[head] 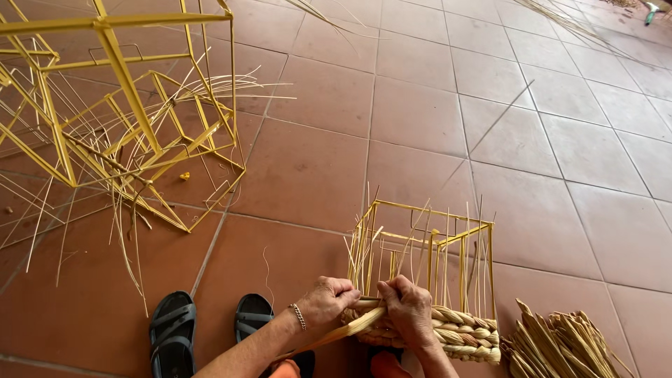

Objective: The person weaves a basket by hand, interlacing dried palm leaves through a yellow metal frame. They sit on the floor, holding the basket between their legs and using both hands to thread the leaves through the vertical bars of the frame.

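Your left hand point(327, 299) and your right hand point(407, 313) meet at the near side of the small yellow wire frame point(428, 241), which stands on the red tiled floor point(420, 119) just in front of your feet. Both hands are closed narrow on the same flat pale straw strand point(350, 327): the left pinches it near the frame, and the right wraps over it where it enters the braided rows point(462, 330) already covering the bottom of the frame. To do this step well, I think you should keep the strand flat and not twisted when you pass it behind the thin upright stakes point(441, 259), and pull it firm against the row below so no gap opens. Hold the frame steady with the heel of the right hand, because it is light and can tip. Take care not to bend the stakes; they are thin and stand loose. I cannot tell which stake the strand goes behind now, your fingers hide it. The bundle of straw point(560, 343) lies just beside the frame on your right, near enough for a new piece. The bigger yellow frames point(119, 105) stand well apart to the left, and your black sandals point(173, 329) are near the left wrist.
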